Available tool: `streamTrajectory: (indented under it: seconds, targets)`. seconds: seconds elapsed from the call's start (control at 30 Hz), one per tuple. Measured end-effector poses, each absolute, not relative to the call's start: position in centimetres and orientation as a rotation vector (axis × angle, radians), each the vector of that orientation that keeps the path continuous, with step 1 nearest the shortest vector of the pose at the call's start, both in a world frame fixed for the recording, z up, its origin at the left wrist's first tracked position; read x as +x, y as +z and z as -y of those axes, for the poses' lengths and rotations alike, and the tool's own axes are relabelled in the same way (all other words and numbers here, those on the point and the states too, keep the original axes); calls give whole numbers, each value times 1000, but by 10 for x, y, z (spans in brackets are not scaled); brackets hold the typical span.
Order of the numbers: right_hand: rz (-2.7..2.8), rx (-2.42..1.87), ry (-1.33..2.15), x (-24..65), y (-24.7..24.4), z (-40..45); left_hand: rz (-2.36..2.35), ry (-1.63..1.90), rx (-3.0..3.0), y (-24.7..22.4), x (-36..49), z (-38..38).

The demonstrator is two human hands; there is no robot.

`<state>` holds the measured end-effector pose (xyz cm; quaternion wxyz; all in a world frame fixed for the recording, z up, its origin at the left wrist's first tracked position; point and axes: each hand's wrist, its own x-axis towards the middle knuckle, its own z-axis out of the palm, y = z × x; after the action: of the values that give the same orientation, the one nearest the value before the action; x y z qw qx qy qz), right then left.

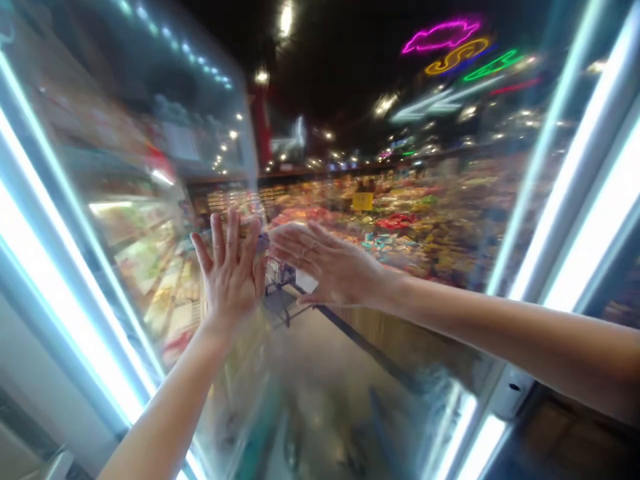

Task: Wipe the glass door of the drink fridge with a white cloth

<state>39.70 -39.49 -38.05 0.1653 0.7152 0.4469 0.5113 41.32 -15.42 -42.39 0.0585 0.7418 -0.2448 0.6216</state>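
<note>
My left hand (233, 270) is held up in front of me with its fingers spread and holds nothing. Beside it, my right hand (333, 267) reaches in from the right, stretched out flat with fingers pointing left, also holding nothing. The fingertips of the two are close together. Both seem to be at a clear glass pane (165, 127) with smeared reflections; I cannot tell whether the palms press on it. Beyond the hands stands a shopping cart (287, 303), partly hidden by my right hand.
Bright light tubes (65, 320) slant down on the left, and more tubes (583, 247) line the right. Past the glass are blurred displays of colourful goods (400, 223), a yellow sign (363, 201) and a pink neon outline (443, 35) under a dark ceiling.
</note>
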Motion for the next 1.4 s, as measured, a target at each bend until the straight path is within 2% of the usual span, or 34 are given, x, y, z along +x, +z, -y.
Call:
streamTrajectory:
  seconds: [0.13, 0.33, 0.5, 0.53, 0.67, 0.73, 0.87, 0.93, 1.03, 1.2, 1.4]
  targets:
    - [-1027, 2171, 1754, 398, -399, 398, 782, 1863, 2247, -435, 416, 151]
    - [-1290, 2069, 1195, 396, -458, 402, 812, 1811, 2263, -432, 417, 150]
    - [-927, 2249, 1746, 395, -441, 448, 733, 1789, 2267, -445, 414, 156]
    - [-955, 2249, 1710, 395, -447, 458, 742, 1781, 2279, -452, 413, 162]
    - [-1338, 2087, 1150, 389, -496, 506, 923, 1647, 2386, -488, 407, 205]
    - [-1243, 2177, 1178, 383, -507, 537, 1001, 1570, 2425, -507, 405, 229]
    - [-821, 2433, 1487, 370, -504, 591, 995, 1482, 2465, -530, 403, 258]
    - [-950, 2421, 1393, 368, -512, 602, 958, 1451, 2484, -533, 403, 261]
    - [-1241, 2344, 1174, 372, -529, 601, 920, 1415, 2514, -532, 402, 259]
    - [-1068, 2462, 1391, 382, -526, 582, 880, 1378, 2560, -532, 398, 261]
    - [-1348, 2315, 1226, 384, -512, 547, 882, 1363, 2609, -530, 392, 263]
